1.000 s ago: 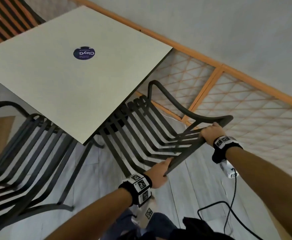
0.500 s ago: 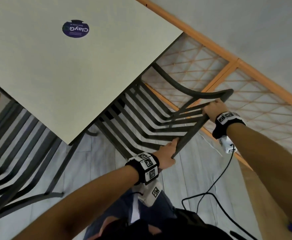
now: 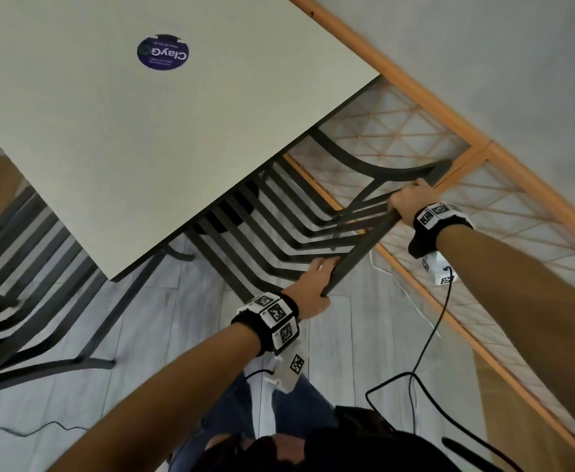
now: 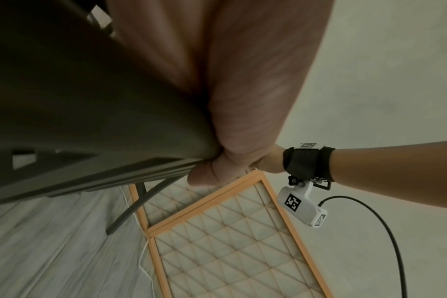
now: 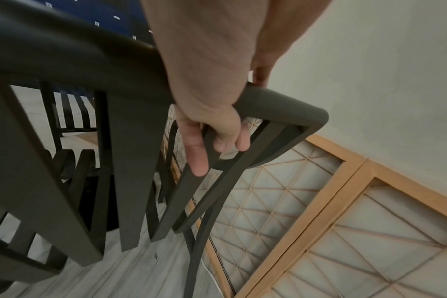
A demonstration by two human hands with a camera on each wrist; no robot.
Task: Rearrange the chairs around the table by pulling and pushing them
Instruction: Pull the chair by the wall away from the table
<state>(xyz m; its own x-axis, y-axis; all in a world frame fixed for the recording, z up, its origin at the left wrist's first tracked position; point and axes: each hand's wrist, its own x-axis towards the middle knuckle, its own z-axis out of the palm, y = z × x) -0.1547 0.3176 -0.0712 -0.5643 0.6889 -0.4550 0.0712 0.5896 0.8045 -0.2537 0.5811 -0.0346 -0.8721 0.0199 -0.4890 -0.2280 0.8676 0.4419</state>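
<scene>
Pale grey floorboards [image 3: 163, 328] run beneath a square, off-white table [image 3: 115, 131] that carries a round purple sticker [image 3: 163, 52]; against the plain wall leans a wooden lattice screen [image 3: 504, 212] with an orange frame. A dark slatted chair [image 3: 299, 229] stands at the table's near right side, its seat largely hidden under the tabletop so that only the rear of the seat slats, the back and one curved armrest show. The left hand [image 3: 311, 294] grips the near end of the chair's top rail; in the left wrist view the palm and the rail fill the frame so closely, and so blurred, that the fingers cannot be made out one by one. The right hand [image 3: 410, 204] holds the far end of the same rail beside the corner where the armrest joins; the right wrist view shows its fingers [image 5: 195, 153] curled over the rail and down among the back slats. Both wrists wear black bands with coded markers, and a black cable [image 3: 429, 349] hangs from the right one. A second dark chair [image 3: 24, 287] stands at the table's left side, cut off by the frame edge. At the bottom edge the person's jeans show only in part.
</scene>
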